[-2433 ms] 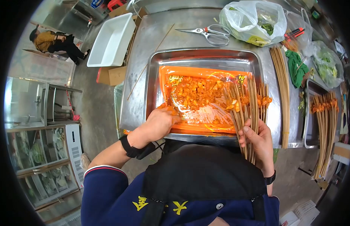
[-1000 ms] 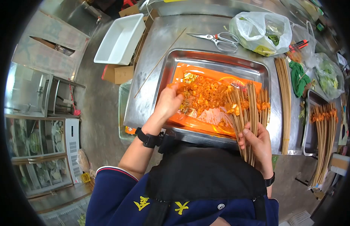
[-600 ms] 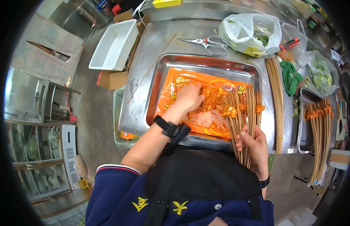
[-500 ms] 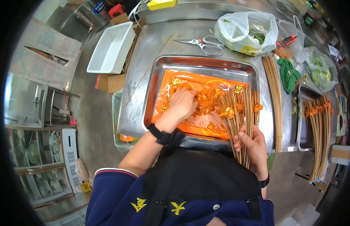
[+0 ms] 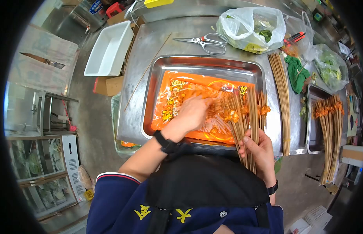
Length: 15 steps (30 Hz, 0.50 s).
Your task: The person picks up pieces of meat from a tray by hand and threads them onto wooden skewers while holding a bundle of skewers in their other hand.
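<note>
My right hand point(image 5: 261, 148) is closed around a bunch of bamboo skewers point(image 5: 244, 134) at the right end of the tray. Pieces of orange marinated meat point(image 5: 233, 116) sit near the upper part of these skewers. My left hand point(image 5: 194, 111) reaches over an orange printed plastic bag point(image 5: 165, 93) that lies in a metal tray point(image 5: 146, 101). Its fingers are smeared by motion and touch or hover at the red-orange marinade on the bag; whether they hold anything does not show.
Beyond the tray lie scissors point(image 5: 205, 41) and a plastic bag of greens point(image 5: 253, 29). Plain skewers point(image 5: 281, 103) stand in a row on the right, beside a green cloth point(image 5: 296, 74). Further right, loaded skewers point(image 5: 329, 132) rest across a smaller tray point(image 5: 316, 146). A white bin point(image 5: 109, 48) is at left.
My left hand has moved to the right and slightly down over the bag, and the meat heap there looks smaller and more spread. My right hand keeps its hold on the skewers.
</note>
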Each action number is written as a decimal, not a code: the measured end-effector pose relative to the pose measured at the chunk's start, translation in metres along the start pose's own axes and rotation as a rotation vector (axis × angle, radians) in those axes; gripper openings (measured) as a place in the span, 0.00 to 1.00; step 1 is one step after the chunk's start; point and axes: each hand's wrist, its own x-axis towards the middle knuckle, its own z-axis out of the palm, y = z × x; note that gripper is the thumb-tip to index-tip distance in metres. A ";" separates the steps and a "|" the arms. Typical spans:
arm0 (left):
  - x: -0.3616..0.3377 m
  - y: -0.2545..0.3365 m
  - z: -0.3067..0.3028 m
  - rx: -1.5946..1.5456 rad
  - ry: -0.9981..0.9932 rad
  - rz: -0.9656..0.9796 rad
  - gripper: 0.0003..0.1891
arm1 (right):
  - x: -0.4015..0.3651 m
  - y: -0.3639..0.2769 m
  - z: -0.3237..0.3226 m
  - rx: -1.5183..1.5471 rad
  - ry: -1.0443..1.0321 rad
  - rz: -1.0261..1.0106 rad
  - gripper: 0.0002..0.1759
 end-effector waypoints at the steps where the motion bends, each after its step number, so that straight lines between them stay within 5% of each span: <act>1: -0.010 -0.006 -0.002 0.003 -0.007 -0.001 0.18 | 0.001 0.000 0.002 0.007 0.000 0.003 0.06; 4: -0.037 -0.021 -0.007 0.016 0.097 0.030 0.20 | 0.006 0.003 0.005 -0.054 -0.079 0.064 0.06; 10: -0.054 -0.013 -0.024 -0.133 0.351 -0.206 0.14 | 0.016 0.005 0.012 -0.084 -0.104 0.114 0.07; 15: -0.034 -0.013 -0.006 -0.060 0.297 -0.243 0.13 | 0.020 0.008 0.014 -0.104 -0.109 0.107 0.07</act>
